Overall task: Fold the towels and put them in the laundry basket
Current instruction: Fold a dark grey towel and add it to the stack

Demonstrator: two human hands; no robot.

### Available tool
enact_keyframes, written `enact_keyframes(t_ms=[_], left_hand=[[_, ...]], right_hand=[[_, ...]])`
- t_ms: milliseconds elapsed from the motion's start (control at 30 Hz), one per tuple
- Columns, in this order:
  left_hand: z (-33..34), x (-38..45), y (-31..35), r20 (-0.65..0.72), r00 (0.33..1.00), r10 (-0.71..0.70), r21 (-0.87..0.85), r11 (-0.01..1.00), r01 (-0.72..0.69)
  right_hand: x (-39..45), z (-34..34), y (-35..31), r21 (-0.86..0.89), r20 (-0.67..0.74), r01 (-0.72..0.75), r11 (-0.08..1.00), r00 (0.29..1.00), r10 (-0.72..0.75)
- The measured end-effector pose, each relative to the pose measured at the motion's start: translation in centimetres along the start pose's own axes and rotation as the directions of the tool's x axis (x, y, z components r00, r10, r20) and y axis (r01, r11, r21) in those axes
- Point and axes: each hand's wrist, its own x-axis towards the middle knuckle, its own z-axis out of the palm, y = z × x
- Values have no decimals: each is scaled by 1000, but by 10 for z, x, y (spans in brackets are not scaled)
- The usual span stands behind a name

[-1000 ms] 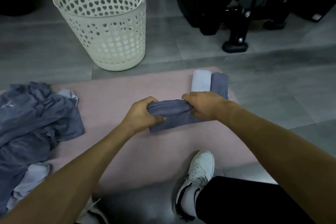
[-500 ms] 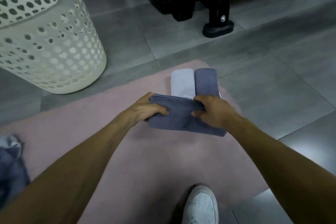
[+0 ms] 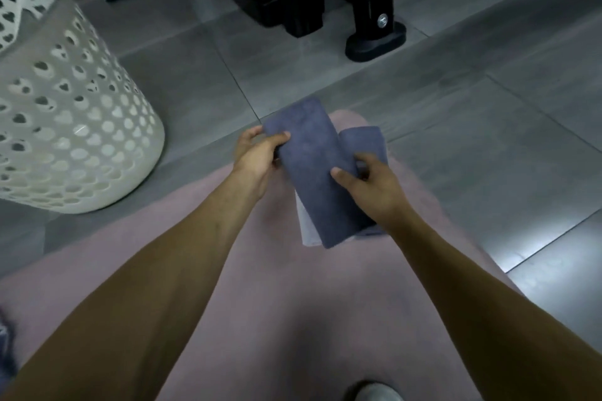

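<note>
Over the pink mat (image 3: 277, 286), the left hand (image 3: 257, 156) and right hand (image 3: 365, 185) each pinch a side of the folded blue towel (image 3: 312, 172), likely to stack it on two folded ones before the laundry basket (image 3: 75, 127); no readable writing anywhere

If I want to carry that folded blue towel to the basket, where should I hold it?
Hold the folded blue towel by its two long edges, one from each side, as the left hand and right hand do now. It is a long, floppy rectangle, so pinching both sides probably keeps the fold shut on the way to the laundry basket.
</note>
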Motion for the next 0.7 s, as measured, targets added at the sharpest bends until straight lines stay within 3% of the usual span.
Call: enact_keyframes(t_ms=[33,67,133,200,267,300,433,500,633,700], left_hand=[[8,2,-3,-50,997,51,35,998,-50],[15,1,-9,-64,992,106,185,978,-92],[23,-6,-31,75,987,142,589,793,-159],[23,-12,-57,210,976,57,771,605,-201],[22,-10,-73,245,969,13,808,551,-211],[21,-8,-75,237,972,8,798,569,-199],[20,-5,-72,129,988,83,608,780,-145],[15,-8,-74,116,987,112,564,810,-158],[3,-13,-86,201,979,33,714,679,-169],[5,-21,-88,199,978,64,755,626,-194]], right_hand=[[-1,-1,0,-93,28,58,994,998,-55],[-1,-1,5,-212,83,112,971,992,-96],[2,4,24,-434,222,196,880,969,-106],[6,12,43,-544,307,253,800,947,-90],[6,17,53,-535,309,240,810,948,-77],[5,18,55,-503,291,232,833,952,-90],[-1,25,50,-344,154,239,908,968,-196],[-5,27,52,-304,122,251,919,967,-224],[-9,28,71,-443,157,264,857,964,-216],[-12,30,75,-492,114,291,820,956,-270]])
